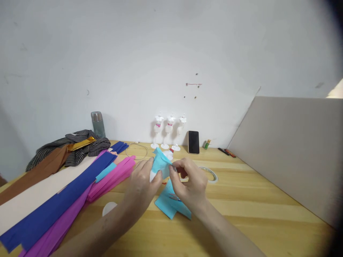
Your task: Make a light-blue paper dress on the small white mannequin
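My left hand [142, 182] and my right hand [189, 185] meet over the wooden table [254, 207]. Both pinch a small white mannequin figure wrapped in light blue crepe paper [160, 163]; the figure's base [168, 154] pokes out behind it. My left fingers curl round the left side of the paper, my right fingertips press its right edge. Under my right hand lies a loose piece of light blue paper [168, 207] with scissors partly hidden on it.
Long crepe paper strips, blue [61, 203], pink [112, 178], cream and brown, lie at left. Striped cloth [80, 146], a flask [98, 124], three white mannequins [168, 130], a phone [193, 142], a tape roll [210, 174] and a grey board [294, 150] stand around.
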Available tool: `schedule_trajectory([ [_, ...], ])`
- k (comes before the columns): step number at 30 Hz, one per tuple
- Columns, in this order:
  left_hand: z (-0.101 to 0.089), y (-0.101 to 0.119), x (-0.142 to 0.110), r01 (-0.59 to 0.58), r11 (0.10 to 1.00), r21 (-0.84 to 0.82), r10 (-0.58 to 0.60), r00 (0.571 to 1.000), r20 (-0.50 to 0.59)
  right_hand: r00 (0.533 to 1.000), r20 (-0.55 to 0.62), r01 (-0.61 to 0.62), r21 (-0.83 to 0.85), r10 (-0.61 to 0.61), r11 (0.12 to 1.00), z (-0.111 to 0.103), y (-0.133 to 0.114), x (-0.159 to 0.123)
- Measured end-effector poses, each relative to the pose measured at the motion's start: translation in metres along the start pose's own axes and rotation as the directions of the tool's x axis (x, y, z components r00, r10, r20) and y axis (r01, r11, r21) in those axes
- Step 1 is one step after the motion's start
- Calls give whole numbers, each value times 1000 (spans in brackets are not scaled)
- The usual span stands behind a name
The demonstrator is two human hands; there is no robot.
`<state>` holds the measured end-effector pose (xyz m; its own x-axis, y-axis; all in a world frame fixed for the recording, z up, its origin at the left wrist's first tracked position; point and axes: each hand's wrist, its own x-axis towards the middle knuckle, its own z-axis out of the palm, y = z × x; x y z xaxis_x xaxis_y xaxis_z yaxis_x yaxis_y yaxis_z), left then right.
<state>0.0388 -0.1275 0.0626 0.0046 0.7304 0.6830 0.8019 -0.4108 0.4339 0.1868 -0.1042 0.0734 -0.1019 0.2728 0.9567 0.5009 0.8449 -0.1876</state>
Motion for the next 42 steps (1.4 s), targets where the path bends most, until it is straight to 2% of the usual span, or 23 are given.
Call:
schedule_trajectory([
  [3, 2, -1, 0, -27, 998, 56, 29, 999, -39, 996, 37, -86, 36, 85, 996, -1, -2, 1],
  [6, 2, -1, 0, -25, 998, 66, 27, 999, -28, 994, 21, -106, 44, 106, 993, -1, -2, 2],
  [11, 4, -3, -1, -54, 993, 104, 59, 997, -44, 997, 11, -73, 9, 73, 997, 0, 0, 0],
  [16, 6, -8, -1, -122, 967, 225, 145, 986, -88, 998, -12, 61, -45, -61, 997, 0, 0, 1],
  [18, 7, -10, -1, -156, 947, 280, 190, 977, -99, 998, -29, 46, -18, -47, 999, 0, -1, 2],
  [22, 8, -12, -2, -194, 907, 373, 241, 967, -84, 998, -7, -62, 10, 62, 998, -1, -2, 3],
  [28, 10, -10, -4, -199, 897, 395, 240, 969, -57, 999, 41, 35, -103, -30, 994, 2, 4, -2],
  [31, 7, -9, -1, -143, 950, 279, 170, 983, -75, 998, 47, -30, -39, 32, 999, 1, 4, -3],
  [33, 3, -9, 4, -54, 994, 91, 59, 996, -62, 992, 28, -126, 56, 124, 990, -1, 4, -3],
  [35, -2, -9, 9, 88, 983, -161, -82, 996, 40, 974, 31, -224, 154, 222, 962, -2, 4, -2],
  [38, -7, -10, 15, 280, 819, -502, -177, 954, 243, 960, 102, -277, 187, 262, 942, 0, 3, -1],
  [40, -7, -11, 16, 340, 674, -656, -177, 936, 303, 957, 158, -267, 137, 245, 954, 2, 1, 0],
  [42, -5, -11, 17, 383, 560, -735, -183, 922, 341, 956, 187, -248, 88, 228, 965, 5, -1, 0],
])
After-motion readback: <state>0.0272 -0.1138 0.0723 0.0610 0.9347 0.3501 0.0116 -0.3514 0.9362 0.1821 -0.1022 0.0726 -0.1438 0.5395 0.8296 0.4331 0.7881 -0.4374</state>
